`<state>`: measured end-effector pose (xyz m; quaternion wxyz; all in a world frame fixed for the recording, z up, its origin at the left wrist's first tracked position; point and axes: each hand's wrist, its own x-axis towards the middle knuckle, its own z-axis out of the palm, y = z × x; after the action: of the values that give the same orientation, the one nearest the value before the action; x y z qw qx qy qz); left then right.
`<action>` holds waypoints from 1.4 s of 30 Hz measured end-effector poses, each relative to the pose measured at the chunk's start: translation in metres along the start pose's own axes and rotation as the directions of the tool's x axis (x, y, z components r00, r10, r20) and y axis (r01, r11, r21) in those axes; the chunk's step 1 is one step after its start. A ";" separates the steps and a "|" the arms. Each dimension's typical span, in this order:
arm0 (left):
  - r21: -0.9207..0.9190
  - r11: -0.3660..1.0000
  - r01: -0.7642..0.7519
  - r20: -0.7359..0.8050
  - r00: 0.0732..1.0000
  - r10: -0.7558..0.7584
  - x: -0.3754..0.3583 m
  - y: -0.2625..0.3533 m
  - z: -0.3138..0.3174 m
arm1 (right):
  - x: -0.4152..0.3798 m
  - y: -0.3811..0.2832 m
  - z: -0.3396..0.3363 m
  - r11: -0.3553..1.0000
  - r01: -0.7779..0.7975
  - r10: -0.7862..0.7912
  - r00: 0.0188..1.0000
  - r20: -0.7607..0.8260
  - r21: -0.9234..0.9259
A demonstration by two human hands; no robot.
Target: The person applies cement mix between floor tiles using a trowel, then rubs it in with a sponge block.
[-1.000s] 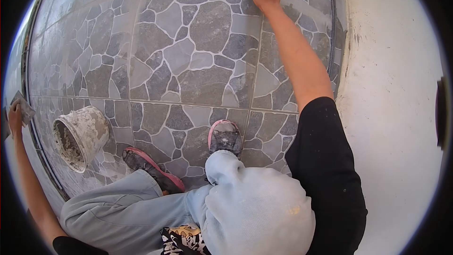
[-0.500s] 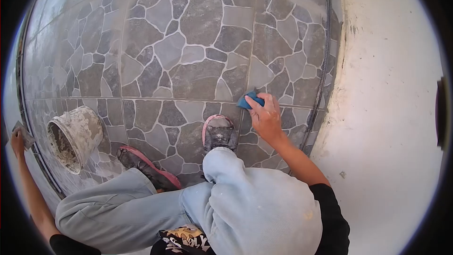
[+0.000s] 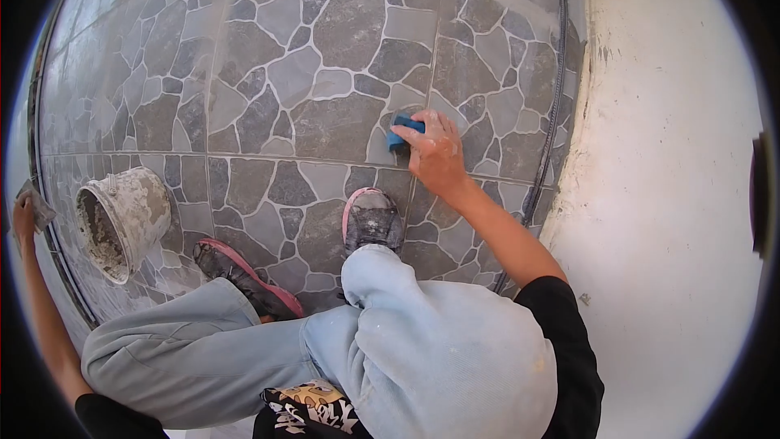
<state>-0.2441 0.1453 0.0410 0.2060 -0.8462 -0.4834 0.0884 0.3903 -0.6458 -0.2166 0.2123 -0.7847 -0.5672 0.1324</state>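
Note:
My right hand (image 3: 437, 150) is wrapped round a blue sponge-like pad (image 3: 398, 140) and presses it on the stone-patterned floor tile (image 3: 341, 134), beside a joint between tiles. At the far left edge, my left hand (image 3: 24, 213) is closed on a flat grey tool (image 3: 41, 205), whose exact shape is hard to make out. Between that hand and my feet, a bucket (image 3: 146, 210) crusted with pale residue leans on its side, its mouth facing left.
My two dark shoes with pink edges (image 3: 372, 219) rest on the tiles. A white wall or ledge (image 3: 666, 154) runs along the right side, with a dark cord-like strip (image 3: 555, 106) beside it. Another dark strip (image 3: 65, 276) borders the floor at left.
My right hand has moved forward and slightly left over the tiles with the blue pad. My left hand still holds the grey tool, slightly higher in view.

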 end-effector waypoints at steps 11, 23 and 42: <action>-0.150 0.981 0.122 0.086 0.990 -0.110 -0.042 -0.018 0.020 | 0.009 -0.006 -0.020 0.999 -0.022 0.022 1.000 -0.005 0.049; -0.143 0.974 0.176 0.049 0.984 -0.171 -0.081 0.040 -0.050 | 0.063 -0.196 0.090 0.682 0.541 -0.692 0.695 0.195 0.493; -0.161 0.955 0.249 0.121 0.965 -0.231 -0.132 -0.055 0.036 | 0.035 0.005 -0.003 0.993 0.119 -0.117 0.988 -0.099 0.010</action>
<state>-0.3682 0.0665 0.0256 0.1158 -0.7904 -0.5982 0.0627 0.4075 -0.6144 -0.2149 0.2537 -0.7535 -0.6004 0.0853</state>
